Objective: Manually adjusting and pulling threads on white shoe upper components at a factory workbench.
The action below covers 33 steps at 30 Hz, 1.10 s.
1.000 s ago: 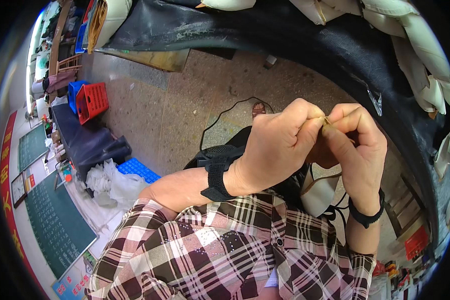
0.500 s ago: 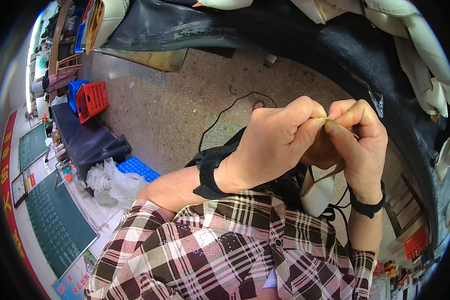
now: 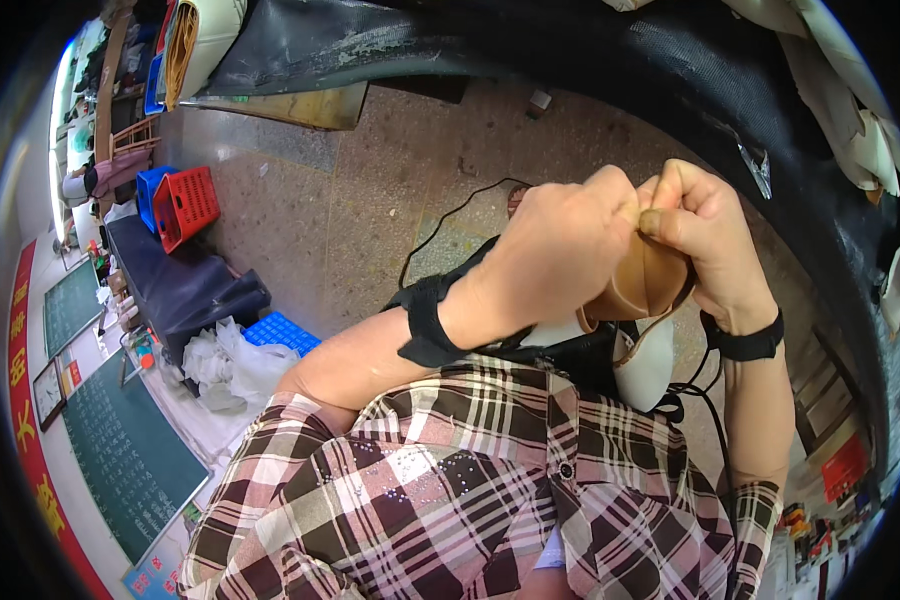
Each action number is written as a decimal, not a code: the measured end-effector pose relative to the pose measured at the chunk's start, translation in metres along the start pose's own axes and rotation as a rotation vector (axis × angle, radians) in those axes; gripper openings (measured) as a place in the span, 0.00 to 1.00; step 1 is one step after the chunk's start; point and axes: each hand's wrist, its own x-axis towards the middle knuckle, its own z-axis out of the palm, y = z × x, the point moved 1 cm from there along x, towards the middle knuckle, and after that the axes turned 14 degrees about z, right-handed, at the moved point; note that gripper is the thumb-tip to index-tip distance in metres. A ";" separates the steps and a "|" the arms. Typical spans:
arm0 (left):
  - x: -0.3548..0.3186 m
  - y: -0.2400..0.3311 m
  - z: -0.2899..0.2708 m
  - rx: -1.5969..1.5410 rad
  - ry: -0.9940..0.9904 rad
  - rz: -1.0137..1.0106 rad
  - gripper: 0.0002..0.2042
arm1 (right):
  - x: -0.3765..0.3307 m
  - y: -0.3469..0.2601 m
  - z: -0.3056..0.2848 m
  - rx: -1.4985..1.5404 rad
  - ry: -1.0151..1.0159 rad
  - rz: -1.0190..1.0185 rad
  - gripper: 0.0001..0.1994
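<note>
In front of my chest, my left hand [image 3: 550, 250] and my right hand [image 3: 708, 240] meet with their fingertips together. Both are closed in a pinch on the edge of what looks like a shoe upper [image 3: 648, 280], tan on its inner face with a seam down the middle. The exact spot they pinch is covered by the fingers. A white curved piece [image 3: 642, 378] hangs just beneath it; whether it belongs to the same upper I cannot tell. Black bands wrap both wrists.
A black-covered bench [image 3: 610, 75] curves across the far side and right, with white leather pieces [image 3: 845, 125] on it. At left stand a red crate [image 3: 187, 207], a blue basket [image 3: 275, 335] and white plastic sheeting [image 3: 225, 368]. A black cable [image 3: 440, 232] crosses the floor.
Both hands have moved slightly up and farther away, still pinching. More of the tan upper shows beneath them, and the left hand has turned so its back faces up.
</note>
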 end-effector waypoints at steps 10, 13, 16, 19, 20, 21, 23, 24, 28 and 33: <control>-0.001 -0.002 -0.020 -0.091 -0.038 0.061 0.06 | -0.016 -0.026 0.012 -0.345 0.079 0.005 0.08; -0.002 0.001 -0.025 -0.045 -0.095 0.047 0.07 | -0.015 -0.026 0.015 -0.355 0.064 0.014 0.08; -0.006 -0.009 -0.022 -0.102 -0.106 0.115 0.07 | -0.012 -0.017 0.014 -0.234 -0.001 -0.018 0.08; -0.010 -0.009 -0.018 -0.349 -0.138 -0.094 0.06 | -0.006 -0.006 0.012 -0.074 -0.110 -0.018 0.08; -0.011 -0.007 -0.018 -0.352 -0.142 -0.094 0.06 | -0.005 -0.003 0.011 0.004 -0.167 0.004 0.08; -0.012 -0.004 -0.018 -0.417 -0.160 -0.195 0.06 | -0.004 -0.001 0.009 0.006 -0.163 0.004 0.08; -0.014 -0.004 -0.020 -0.476 -0.179 -0.298 0.06 | -0.002 0.001 0.007 0.006 -0.170 0.067 0.08; -0.015 -0.005 -0.020 -0.530 -0.162 -0.348 0.06 | -0.002 0.000 0.007 0.007 -0.168 0.066 0.08; -0.015 -0.006 -0.019 -0.650 -0.146 -0.387 0.06 | -0.003 -0.001 0.006 -0.011 -0.150 0.107 0.07; -0.012 -0.007 -0.014 -0.534 -0.140 -0.270 0.06 | -0.001 0.004 0.005 0.121 -0.220 0.071 0.07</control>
